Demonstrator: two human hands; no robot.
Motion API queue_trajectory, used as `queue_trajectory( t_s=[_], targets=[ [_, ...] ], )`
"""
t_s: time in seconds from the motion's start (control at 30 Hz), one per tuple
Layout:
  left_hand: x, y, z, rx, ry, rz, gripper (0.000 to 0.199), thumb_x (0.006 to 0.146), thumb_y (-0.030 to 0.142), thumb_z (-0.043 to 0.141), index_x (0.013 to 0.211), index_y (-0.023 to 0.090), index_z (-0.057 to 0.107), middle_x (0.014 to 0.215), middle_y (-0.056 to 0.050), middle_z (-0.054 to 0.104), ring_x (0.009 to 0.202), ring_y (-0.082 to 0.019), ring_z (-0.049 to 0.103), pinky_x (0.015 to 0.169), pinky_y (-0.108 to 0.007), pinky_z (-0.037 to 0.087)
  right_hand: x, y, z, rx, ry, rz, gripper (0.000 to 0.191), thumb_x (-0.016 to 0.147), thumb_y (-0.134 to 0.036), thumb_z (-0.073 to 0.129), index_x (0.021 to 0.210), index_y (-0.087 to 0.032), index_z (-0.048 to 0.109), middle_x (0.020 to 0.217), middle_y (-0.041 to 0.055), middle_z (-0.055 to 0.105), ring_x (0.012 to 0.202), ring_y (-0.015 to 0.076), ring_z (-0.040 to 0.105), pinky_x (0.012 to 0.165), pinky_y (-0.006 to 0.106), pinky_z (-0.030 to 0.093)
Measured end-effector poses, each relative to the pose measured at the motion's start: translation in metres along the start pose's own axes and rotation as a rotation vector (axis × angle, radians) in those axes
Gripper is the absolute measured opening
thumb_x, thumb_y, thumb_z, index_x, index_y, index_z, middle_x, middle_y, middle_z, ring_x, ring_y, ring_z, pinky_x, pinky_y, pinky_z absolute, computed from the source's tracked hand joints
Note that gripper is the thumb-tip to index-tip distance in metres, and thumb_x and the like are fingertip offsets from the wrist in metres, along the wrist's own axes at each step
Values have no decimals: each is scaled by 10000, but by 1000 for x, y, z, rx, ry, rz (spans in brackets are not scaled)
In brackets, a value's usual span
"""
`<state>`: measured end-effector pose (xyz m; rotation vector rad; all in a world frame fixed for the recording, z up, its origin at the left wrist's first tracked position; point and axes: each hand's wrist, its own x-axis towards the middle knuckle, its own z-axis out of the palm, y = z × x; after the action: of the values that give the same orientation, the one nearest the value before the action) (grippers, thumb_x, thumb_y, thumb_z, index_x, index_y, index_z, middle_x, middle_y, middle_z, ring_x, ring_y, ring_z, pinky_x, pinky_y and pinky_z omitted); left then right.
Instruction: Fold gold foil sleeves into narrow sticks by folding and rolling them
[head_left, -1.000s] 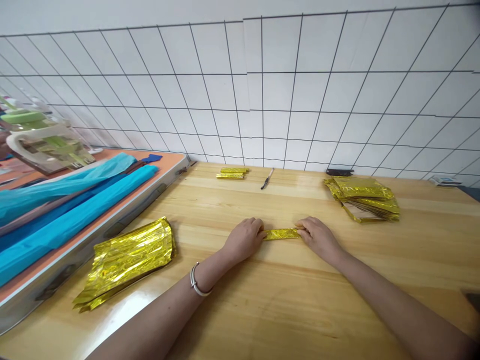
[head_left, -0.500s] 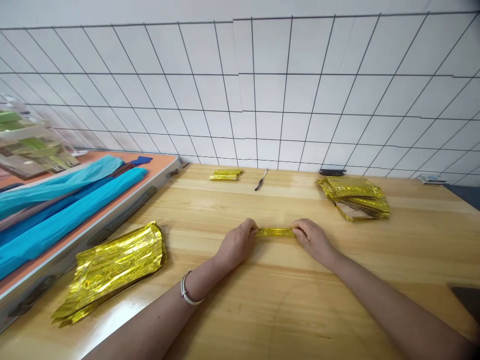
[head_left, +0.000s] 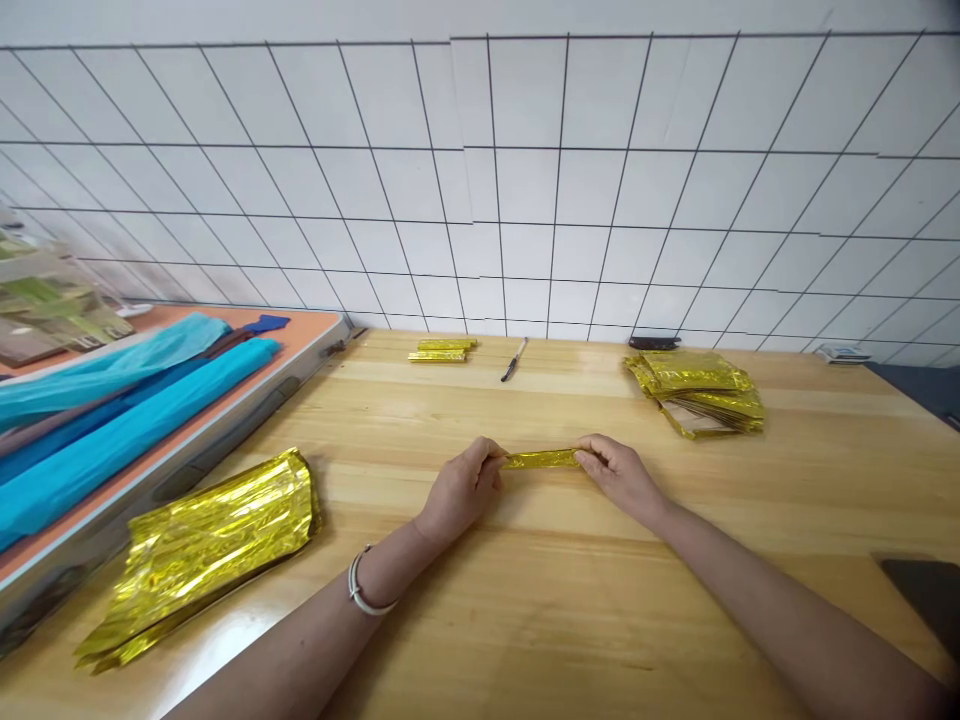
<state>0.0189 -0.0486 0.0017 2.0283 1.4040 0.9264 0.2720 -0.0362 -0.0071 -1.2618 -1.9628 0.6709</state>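
Head view: the left hand and right hand each pinch 1 end of 1 gold strip, stretched between them over the table. Whether the strip touches the wood cannot be told.

Progress, as judged: 2 narrow gold pieces near the wall look folded; the strip appears similarly narrowed — completion unclear. The wider left stack and right stack appear unfolded — 2 stacks, sheets uncountable. Count also: 1 pen.
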Motion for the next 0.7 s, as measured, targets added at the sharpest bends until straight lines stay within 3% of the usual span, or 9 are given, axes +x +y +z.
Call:
queue_trajectory(
  t_s=[0.23,0.33,0.5,0.6,0.7],
  targets=[
    [7,-7,5,-93,-39,-61,229,855,330,466,991,210,604,646,26,630,602,-121,579,613,-215,432,-1,-7,-14,-65,77,-97,178,882,-299,452,846,-197,594,764,16,585,725,147,533,664,251,401],
    [12,-6,1,-85,-79,-36,228,861,346,452,866,200,627,606,29,605,584,-115,560,585,-207,410,0,-11,-20,-135,80,-160,192,895,-307,438,850,-196,588,747,21,575,717,149,524,663,257,387],
    [21,1,-5,-95,-37,4,240,868,350,432,752,184,560,621,30,584,593,-99,516,595,-200,385,1,-11,-20,-173,56,-178,210,912,-304,399,821,-191,551,730,18,548,705,146,510,641,249,375],
    [31,8,-1,-232,-37,-88,196,859,345,440,781,188,529,570,38,562,547,-94,525,552,-191,390,0,-7,-17,-180,66,-157,230,917,-310,377,790,-195,531,721,12,534,698,145,502,631,246,368],
    [46,17,9,-447,-99,-289,151,833,337,461,811,190,489,508,51,524,422,-93,519,413,-169,338,-1,-2,-16,-167,104,-102,246,917,-328,363,798,-199,535,704,2,532,680,145,498,629,246,366]
  ],
)
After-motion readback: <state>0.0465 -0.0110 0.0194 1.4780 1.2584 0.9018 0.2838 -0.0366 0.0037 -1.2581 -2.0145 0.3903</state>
